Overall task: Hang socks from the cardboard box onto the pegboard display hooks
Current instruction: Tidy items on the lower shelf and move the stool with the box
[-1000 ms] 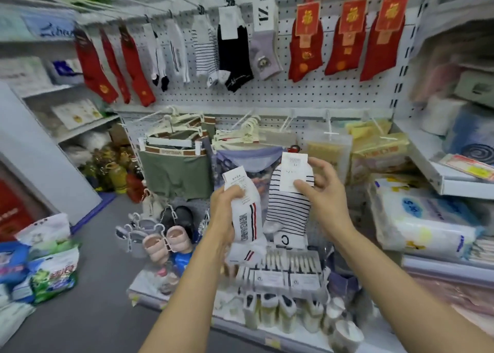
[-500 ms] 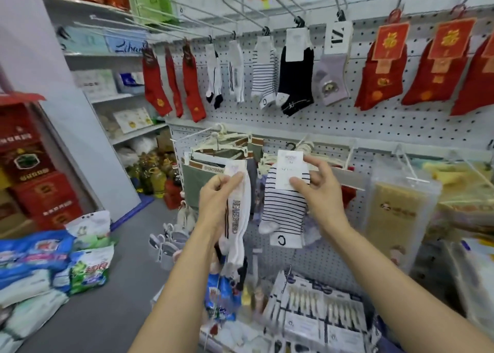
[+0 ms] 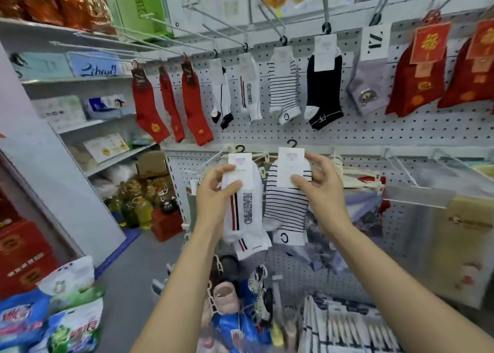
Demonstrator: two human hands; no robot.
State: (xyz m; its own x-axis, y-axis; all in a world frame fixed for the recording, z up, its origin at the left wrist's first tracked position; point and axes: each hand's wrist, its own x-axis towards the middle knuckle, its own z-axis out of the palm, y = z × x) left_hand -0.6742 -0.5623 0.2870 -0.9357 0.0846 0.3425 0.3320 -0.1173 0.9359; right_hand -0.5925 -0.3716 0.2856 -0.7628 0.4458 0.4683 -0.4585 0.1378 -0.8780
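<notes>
1. Left hand [image 3: 213, 192]: thumb and fingers pinching the paper header of a white sock with red-and-navy stripe and lettering [image 3: 244, 208], raised higher than a second ago.
2. Right hand [image 3: 319, 189]: fingers pinching the white card of a navy-striped white sock [image 3: 287, 205], likewise lifted.
3. White perforated pegboard [image 3: 361, 133]: matching pairs on long wire hooks [image 3: 267, 15] above; both held socks below that row, unhung. Hanging judged next.
</notes>
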